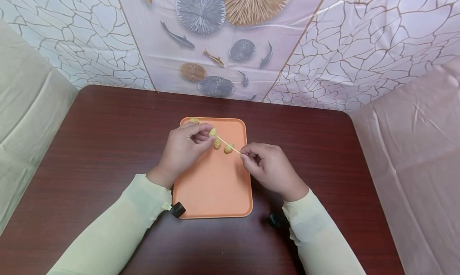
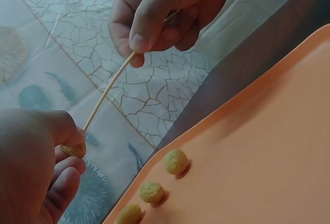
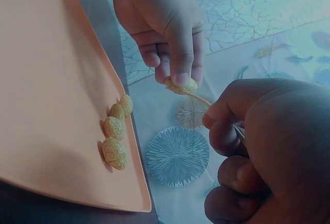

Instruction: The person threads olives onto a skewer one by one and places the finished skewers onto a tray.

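Above the far part of an orange tray (image 1: 215,187), my left hand (image 1: 185,147) pinches a small, wrinkled yellow ball (image 1: 213,132) between thumb and fingers. My right hand (image 1: 271,167) grips a thin wooden skewer (image 1: 228,144) near its other end. In the right wrist view the skewer (image 3: 198,99) slants up to the ball (image 3: 180,85) and meets it. How deep the tip goes in, I cannot tell. Several similar balls (image 3: 113,153) sit in a row along the tray's far edge; one ball (image 1: 229,148) lies below the skewer in the head view.
The tray rests on a dark reddish-brown table (image 1: 118,147). A patterned backdrop (image 1: 215,59) hangs behind the far table edge, with plain cloth (image 1: 413,159) at the sides. A small black device (image 1: 177,210) on the left wrist hangs over the tray's near left corner.
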`<state>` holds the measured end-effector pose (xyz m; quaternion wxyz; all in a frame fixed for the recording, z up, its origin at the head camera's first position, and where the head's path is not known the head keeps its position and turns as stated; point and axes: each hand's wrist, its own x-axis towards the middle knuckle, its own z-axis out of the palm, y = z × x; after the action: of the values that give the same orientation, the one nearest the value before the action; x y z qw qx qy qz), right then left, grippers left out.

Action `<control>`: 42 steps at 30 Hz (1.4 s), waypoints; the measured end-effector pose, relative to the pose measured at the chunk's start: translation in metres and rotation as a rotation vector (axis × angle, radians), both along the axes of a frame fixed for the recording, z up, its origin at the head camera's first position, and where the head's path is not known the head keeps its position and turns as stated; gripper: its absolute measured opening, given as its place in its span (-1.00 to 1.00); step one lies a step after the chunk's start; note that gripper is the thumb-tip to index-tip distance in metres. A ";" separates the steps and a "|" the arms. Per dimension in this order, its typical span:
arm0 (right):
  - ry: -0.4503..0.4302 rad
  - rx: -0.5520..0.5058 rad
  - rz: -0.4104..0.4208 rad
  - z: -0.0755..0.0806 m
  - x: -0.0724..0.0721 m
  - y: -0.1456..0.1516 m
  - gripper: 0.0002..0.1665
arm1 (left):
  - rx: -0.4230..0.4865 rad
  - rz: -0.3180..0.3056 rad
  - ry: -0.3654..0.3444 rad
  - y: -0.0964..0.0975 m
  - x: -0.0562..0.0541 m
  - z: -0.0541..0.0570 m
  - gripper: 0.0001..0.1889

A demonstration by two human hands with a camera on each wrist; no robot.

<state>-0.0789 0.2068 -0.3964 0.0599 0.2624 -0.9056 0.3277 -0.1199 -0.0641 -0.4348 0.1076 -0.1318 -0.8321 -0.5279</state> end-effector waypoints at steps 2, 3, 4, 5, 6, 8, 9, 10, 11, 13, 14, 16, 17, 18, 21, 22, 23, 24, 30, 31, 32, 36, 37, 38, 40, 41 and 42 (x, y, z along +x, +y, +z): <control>-0.006 0.001 0.001 0.000 0.000 0.000 -0.92 | 0.000 -0.010 -0.007 0.002 0.002 0.000 -0.74; -0.008 0.000 0.002 -0.001 0.000 0.000 -0.91 | 0.005 -0.017 -0.010 0.003 0.003 0.001 -0.74; -0.010 -0.002 0.003 -0.001 0.000 0.000 -0.92 | 0.005 -0.022 -0.012 0.004 0.004 0.001 -0.73; -0.011 -0.004 0.004 -0.001 0.000 0.000 -0.92 | 0.009 -0.027 -0.013 0.006 0.005 0.001 -0.73; -0.011 -0.006 0.004 -0.002 -0.001 0.000 -0.92 | 0.011 -0.032 -0.011 0.007 0.006 0.002 -0.73; -0.013 -0.012 0.007 -0.003 -0.001 -0.001 -0.93 | 0.019 -0.045 0.000 0.010 0.008 0.002 -0.73; -0.014 -0.013 0.006 -0.004 -0.001 -0.001 -0.93 | 0.022 -0.052 0.005 0.011 0.008 0.002 -0.73; -0.015 -0.015 0.005 -0.004 -0.001 -0.001 -0.93 | 0.025 -0.058 0.009 0.012 0.009 0.001 -0.73; -0.015 -0.016 0.004 -0.004 -0.001 -0.001 -0.93 | 0.032 -0.066 0.011 0.014 0.010 0.001 -0.73; -0.014 -0.014 0.003 -0.006 -0.001 -0.001 -0.93 | 0.044 -0.082 0.010 0.016 0.011 0.001 -0.72; -0.014 -0.014 0.003 -0.006 -0.001 -0.001 -0.93 | 0.046 -0.087 0.006 0.017 0.012 0.001 -0.71; -0.011 -0.012 0.004 -0.007 -0.002 -0.001 -0.92 | 0.051 -0.095 0.000 0.020 0.014 0.001 -0.71; -0.009 -0.011 0.005 -0.008 -0.002 -0.001 -0.92 | 0.053 -0.097 -0.002 0.021 0.015 0.001 -0.70; -0.008 -0.011 0.006 -0.008 -0.003 -0.001 -0.92 | 0.054 -0.098 -0.004 0.022 0.016 0.001 -0.70; -0.002 -0.007 0.005 -0.008 -0.004 -0.001 -0.92 | 0.058 -0.105 -0.011 0.026 0.017 0.000 -0.69; 0.000 -0.007 0.004 -0.008 -0.004 -0.001 -0.92 | 0.060 -0.109 -0.015 0.027 0.018 -0.001 -0.69; 0.002 -0.007 0.003 -0.008 -0.004 -0.001 -0.92 | 0.062 -0.113 -0.017 0.028 0.018 -0.001 -0.69; 0.003 -0.005 0.003 -0.008 -0.004 -0.001 -0.92 | 0.065 -0.118 -0.020 0.029 0.019 -0.001 -0.70; 0.008 -0.008 0.000 -0.010 -0.005 -0.002 -0.89 | 0.083 -0.153 -0.028 0.035 0.022 0.000 -0.72; 0.008 -0.009 0.000 -0.010 -0.005 -0.002 -0.89 | 0.085 -0.158 -0.027 0.035 0.022 0.000 -0.72; 0.008 -0.010 -0.001 -0.010 -0.006 -0.002 -0.89 | 0.085 -0.160 -0.025 0.036 0.023 0.000 -0.72; 0.010 -0.012 -0.007 -0.009 -0.006 -0.003 -0.91 | 0.087 -0.174 -0.013 0.039 0.023 0.000 -0.72; 0.011 -0.010 -0.009 -0.009 -0.007 -0.003 -0.91 | 0.084 -0.176 -0.010 0.039 0.023 0.000 -0.72; 0.012 -0.008 -0.012 -0.010 -0.007 -0.003 -0.92 | 0.081 -0.179 -0.009 0.040 0.023 0.000 -0.73; 0.010 -0.003 -0.016 -0.010 -0.007 -0.002 -0.92 | 0.073 -0.184 -0.004 0.041 0.024 0.000 -0.73; 0.009 -0.003 -0.017 -0.010 -0.007 -0.002 -0.92 | 0.068 -0.184 0.000 0.041 0.024 0.000 -0.73; 0.010 -0.001 -0.020 -0.010 -0.007 -0.003 -0.92 | 0.064 -0.184 0.002 0.041 0.024 0.000 -0.73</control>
<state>-0.0858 0.2043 -0.4062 0.0677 0.2551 -0.9076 0.3265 -0.0958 -0.0230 -0.4344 0.0636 -0.2045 -0.7992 -0.5616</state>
